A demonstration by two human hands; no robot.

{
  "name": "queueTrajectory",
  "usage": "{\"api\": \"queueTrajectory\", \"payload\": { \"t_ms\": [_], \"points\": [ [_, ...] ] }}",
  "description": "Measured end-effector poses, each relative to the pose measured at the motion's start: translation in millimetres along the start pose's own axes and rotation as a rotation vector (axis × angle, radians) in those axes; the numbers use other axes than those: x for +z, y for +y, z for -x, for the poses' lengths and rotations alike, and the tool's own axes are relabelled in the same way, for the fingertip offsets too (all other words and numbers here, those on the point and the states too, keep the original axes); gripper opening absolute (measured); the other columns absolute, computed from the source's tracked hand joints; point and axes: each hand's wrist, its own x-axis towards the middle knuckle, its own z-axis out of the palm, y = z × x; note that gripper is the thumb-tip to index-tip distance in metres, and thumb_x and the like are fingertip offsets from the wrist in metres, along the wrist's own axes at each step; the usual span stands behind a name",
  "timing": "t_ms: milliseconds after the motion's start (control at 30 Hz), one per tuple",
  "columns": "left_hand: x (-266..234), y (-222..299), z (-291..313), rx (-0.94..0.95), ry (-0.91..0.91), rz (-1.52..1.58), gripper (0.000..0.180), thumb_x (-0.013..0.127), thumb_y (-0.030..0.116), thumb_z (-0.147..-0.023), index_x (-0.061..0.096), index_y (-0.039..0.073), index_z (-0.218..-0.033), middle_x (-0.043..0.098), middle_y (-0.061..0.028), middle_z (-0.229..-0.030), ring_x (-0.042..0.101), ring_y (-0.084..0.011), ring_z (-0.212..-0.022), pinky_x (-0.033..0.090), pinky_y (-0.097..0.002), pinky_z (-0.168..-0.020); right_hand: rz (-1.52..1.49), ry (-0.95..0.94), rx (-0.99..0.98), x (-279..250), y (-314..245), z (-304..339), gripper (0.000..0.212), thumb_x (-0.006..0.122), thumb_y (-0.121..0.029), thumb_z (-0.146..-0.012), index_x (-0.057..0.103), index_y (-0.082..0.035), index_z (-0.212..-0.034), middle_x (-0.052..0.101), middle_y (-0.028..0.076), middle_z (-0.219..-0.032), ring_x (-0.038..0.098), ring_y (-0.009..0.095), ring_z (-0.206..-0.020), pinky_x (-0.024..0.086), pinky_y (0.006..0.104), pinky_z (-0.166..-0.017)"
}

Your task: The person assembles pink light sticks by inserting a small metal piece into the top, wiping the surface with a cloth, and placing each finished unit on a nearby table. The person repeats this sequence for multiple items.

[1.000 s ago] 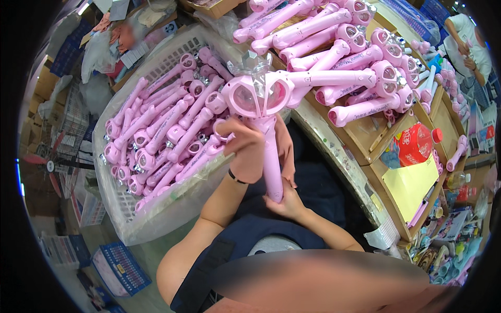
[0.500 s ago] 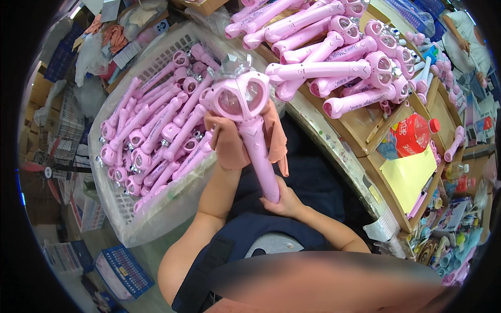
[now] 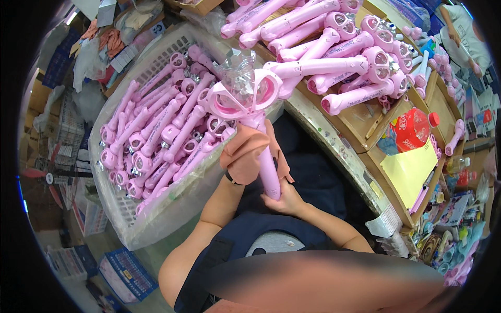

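A: Closest in, what have the hands got?

B: One pink wand (image 3: 255, 122), held upright over the lap. The right hand (image 3: 282, 201) is clamped round the bottom of its handle. The left hand (image 3: 241, 156) grips the shaft higher up through an orange cloth (image 3: 245, 151), fingers closed around it.

A: So it looks like a wipe-down. How would you do it well?

B: I'd judge the low grip should stay firm so the wand can't twist, while the cloth hand slides along the shaft and works up under the head. The clear crystal piece in the winged top looks the delicate part, so light pressure there, and a turn of the handle so the whole round gets cleaned.

A: What's just beyond?

B: To the left, a white basket (image 3: 156, 224) lined with clear plastic, full of the same wands (image 3: 156, 135) lying loose. Ahead and right, a wooden bench (image 3: 365, 120) with another heap (image 3: 323, 57) of them stacked across it.

A: And further along the bench?

B: A red bottle (image 3: 412, 128) on its side, a yellow pad (image 3: 412, 169) near it, then a clutter of small colourful items toward the right edge.

A: The room?

B: Crowded. Boxes and bags on the floor to the left, blue cartons (image 3: 125, 268) low down, and another person's arm (image 3: 456, 28) at far top right.
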Motion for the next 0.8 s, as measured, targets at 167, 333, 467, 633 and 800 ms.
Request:
{"api": "queueTrajectory", "payload": {
  "t_ms": [167,333,467,633,800],
  "points": [
    [7.0,22.8,-13.9,0.628,0.286,-0.939,0.025,0.058,0.015,-0.087,0.049,-0.003,-0.103,0.051,-0.0160,-0.096,0.051,-0.0227,-0.088,0.041,-0.0344,-0.081,-0.089,-0.080,0.035,-1.6,-7.9,0.4,0.073,0.074,-0.024,-0.079,0.035,0.003,-0.136,0.063,0.024,-0.101,0.067,0.036,-0.089,0.053,0.0404,-0.077],
    [-12.5,18.2,-26.1,0.810,0.729,-0.988,0.039,0.052,0.031,-0.090,0.048,0.000,-0.114,0.052,-0.0136,-0.106,0.053,-0.0219,-0.093,0.042,-0.0344,-0.085,0.401,-0.003,-0.378,-38.6,-24.7,-10.4,0.048,0.071,-0.038,-0.083,0.060,-0.005,-0.116,0.066,0.017,-0.104,0.065,0.035,-0.096,0.054,0.0413,-0.081],
    [-21.5,15.9,-19.9,0.607,0.569,-0.338,0.050,0.044,0.046,-0.094,0.048,0.004,-0.121,0.055,-0.0099,-0.112,0.056,-0.0193,-0.095,0.045,-0.0326,-0.086,0.761,0.761,-0.190,-100.7,-31.8,-9.4,0.019,0.067,-0.010,-0.083,0.064,-0.006,-0.101,0.066,0.013,-0.099,0.064,0.032,-0.089,0.053,0.0392,-0.076],
    [-25.5,16.9,-24.8,0.396,0.509,0.062,0.069,0.037,0.066,-0.095,0.046,0.009,-0.133,0.058,-0.0060,-0.119,0.059,-0.0174,-0.098,0.049,-0.0311,-0.087,1.118,0.770,0.011,-132.9,-15.9,-0.5,0.027,0.069,-0.011,-0.082,0.063,-0.002,-0.106,0.060,0.014,-0.102,0.056,0.033,-0.094,0.048,0.0406,-0.082],
    [-30.7,8.1,-34.6,0.279,0.559,0.171,0.081,0.033,0.078,-0.088,0.048,0.011,-0.132,0.058,-0.0063,-0.116,0.057,-0.0167,-0.094,0.049,-0.0295,-0.078,1.043,0.811,0.122,-133.1,0.7,12.0,0.025,0.072,-0.019,-0.082,0.061,-0.007,-0.102,0.058,0.014,-0.094,0.057,0.034,-0.090,0.048,0.0429,-0.078]
  ]
}}
